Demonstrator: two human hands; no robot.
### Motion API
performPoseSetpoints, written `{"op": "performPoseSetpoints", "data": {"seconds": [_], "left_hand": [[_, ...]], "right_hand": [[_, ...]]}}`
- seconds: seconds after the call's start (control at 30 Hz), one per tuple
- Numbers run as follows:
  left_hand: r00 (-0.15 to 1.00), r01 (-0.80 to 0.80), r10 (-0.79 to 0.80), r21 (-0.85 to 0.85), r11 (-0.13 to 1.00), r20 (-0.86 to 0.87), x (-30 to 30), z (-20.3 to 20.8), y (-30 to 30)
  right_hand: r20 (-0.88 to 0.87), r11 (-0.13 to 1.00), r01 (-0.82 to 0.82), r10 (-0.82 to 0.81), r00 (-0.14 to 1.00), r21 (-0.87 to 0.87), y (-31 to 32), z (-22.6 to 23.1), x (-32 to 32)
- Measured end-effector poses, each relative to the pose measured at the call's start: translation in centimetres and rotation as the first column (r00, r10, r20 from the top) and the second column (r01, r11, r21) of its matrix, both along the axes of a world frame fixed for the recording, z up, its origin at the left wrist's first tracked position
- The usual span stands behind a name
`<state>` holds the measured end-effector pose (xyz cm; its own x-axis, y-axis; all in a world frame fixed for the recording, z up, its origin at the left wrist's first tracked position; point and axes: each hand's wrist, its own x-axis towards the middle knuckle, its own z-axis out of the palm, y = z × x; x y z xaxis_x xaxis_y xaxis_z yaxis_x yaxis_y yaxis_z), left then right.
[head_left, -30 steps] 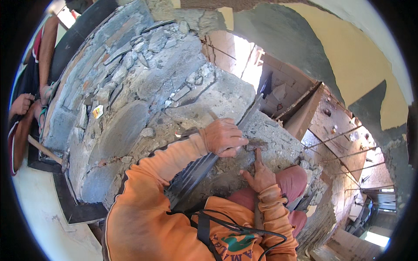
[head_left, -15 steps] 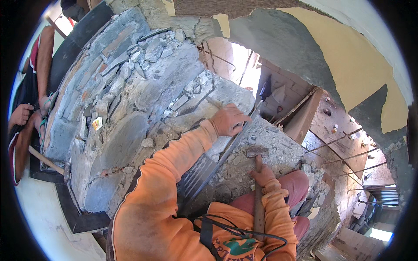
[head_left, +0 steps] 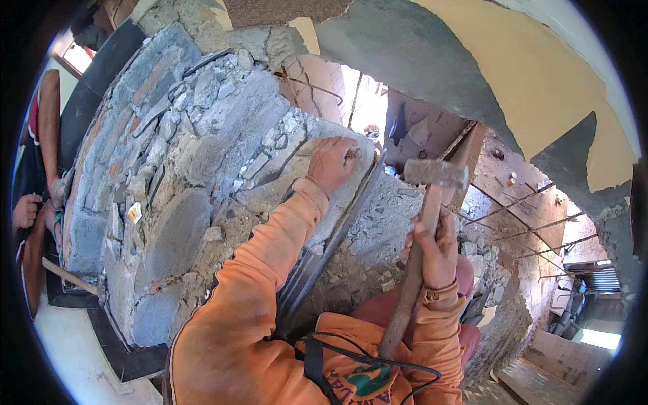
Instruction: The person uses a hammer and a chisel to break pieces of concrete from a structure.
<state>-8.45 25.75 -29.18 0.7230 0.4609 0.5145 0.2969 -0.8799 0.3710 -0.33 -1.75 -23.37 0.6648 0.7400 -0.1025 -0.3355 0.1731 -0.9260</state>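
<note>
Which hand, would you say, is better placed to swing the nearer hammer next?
Probably the right hand: it holds the nearer hammer by its handle, while the left hand is apart from it.

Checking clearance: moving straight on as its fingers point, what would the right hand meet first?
The right hand would probably meet the hammer head first, though depth is hard to judge.

Head-worn fisheye view, facing downward

Dark lettering [head_left: 370, 399] — partly lost in the folds — curves around a green emblem [head_left: 368, 382] on the orange sweatshirt's [head_left: 236, 337] front; print on the white-and-yellow packet [head_left: 134, 213], near the broken masonry's [head_left: 179, 236] left edge, is too small to read.
</note>
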Motion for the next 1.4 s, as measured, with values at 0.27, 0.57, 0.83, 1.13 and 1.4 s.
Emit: {"op": "performPoseSetpoints", "data": {"seconds": [0.27,0.57,0.83,1.13,1.4], "left_hand": [[0.999,-0.009,0.01,0.026,1.0,-0.041,0.6,0.6,0.4],[0.992,-0.034,0.038,0.037,0.999,-0.122,-0.4,-0.2,0.0],[0.981,-0.09,0.098,0.054,0.994,-0.166,0.0,-1.1,0.5],[0.979,-0.1,0.114,0.085,0.991,-0.17,0.0,-1.1,0.9],[0.978,-0.124,0.131,0.056,0.991,-0.16,-0.2,-0.8,0.8]], "right_hand": [[-0.061,0.981,-0.047,0.036,0.997,-0.189,8.7,-3.0,-3.5],[-0.128,0.965,0.258,-0.252,0.959,0.034,7.0,-1.4,-4.3],[-0.16,0.989,0.146,-0.147,0.976,-0.019,6.7,-2.3,-2.9],[-0.283,0.996,0.064,-0.079,0.956,-0.061,8.4,-3.5,-2.7],[-0.265,0.998,0.049,-0.059,0.962,-0.044,8.1,-3.0,-1.3]]}}
